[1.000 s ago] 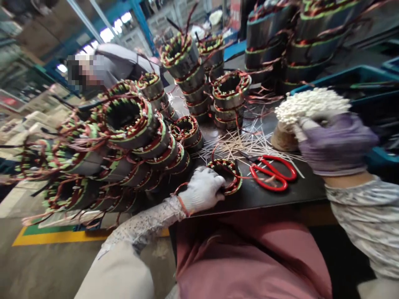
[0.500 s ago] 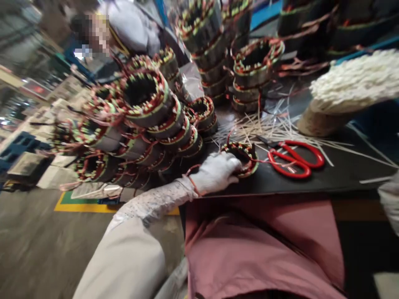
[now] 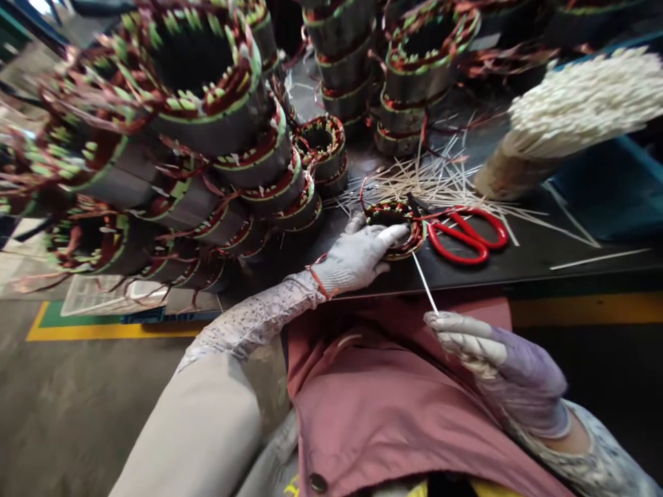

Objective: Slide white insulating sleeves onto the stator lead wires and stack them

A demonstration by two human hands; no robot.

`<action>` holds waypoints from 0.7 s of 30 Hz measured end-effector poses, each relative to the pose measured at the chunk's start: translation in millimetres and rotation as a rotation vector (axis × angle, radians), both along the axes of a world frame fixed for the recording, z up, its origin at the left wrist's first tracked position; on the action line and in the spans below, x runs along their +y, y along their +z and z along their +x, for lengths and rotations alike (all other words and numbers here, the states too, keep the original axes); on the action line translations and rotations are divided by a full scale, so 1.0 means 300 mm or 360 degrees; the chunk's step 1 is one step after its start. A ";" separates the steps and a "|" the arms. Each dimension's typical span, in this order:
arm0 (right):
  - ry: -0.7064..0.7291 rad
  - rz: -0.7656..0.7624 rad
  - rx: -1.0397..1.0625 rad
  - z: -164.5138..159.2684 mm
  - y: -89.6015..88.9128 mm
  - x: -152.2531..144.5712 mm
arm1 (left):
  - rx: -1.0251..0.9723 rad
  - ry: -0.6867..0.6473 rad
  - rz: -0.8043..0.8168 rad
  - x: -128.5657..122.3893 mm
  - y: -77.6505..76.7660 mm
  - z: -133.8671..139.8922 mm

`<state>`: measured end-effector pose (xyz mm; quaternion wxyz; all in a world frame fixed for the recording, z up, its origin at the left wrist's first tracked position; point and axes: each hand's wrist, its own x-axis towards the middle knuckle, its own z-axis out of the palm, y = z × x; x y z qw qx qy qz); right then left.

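My left hand (image 3: 357, 259), in a pale glove, grips the near left side of a small motor stator (image 3: 416, 236), its fingers reaching over the ring's opening. The stator lies on the dark table with red windings and green-yellow slot ends showing. Lower right, my right hand (image 3: 502, 366), also gloved, pinches a thin white stick (image 3: 425, 283) between its fingertips. The stick's far end meets the stator's near right rim; whether it enters a slot, I cannot tell. Red-handled scissors (image 3: 458, 261) lie just right of the stator, their blades partly behind it.
Stacked larger stators (image 3: 207, 131) with loose leads crowd the left, and more stacks (image 3: 407, 76) stand behind. Loose white sticks (image 3: 414, 181) are scattered beyond the small stator. A thick wrapped bundle of white sticks (image 3: 585, 96) leans by a blue bin (image 3: 616, 183) at the right.
My right hand has come in from the right edge with a white stick, up to the stator. My left hand stays on the stator. The view has shifted, bringing the stacks closer.
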<state>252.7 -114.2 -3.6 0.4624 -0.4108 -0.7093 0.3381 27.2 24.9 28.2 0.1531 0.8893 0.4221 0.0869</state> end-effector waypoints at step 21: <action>-0.0339 0.0074 0.0293 -0.132 -0.112 0.218 | -0.0514 0.0486 -0.0040 -0.033 -0.051 0.010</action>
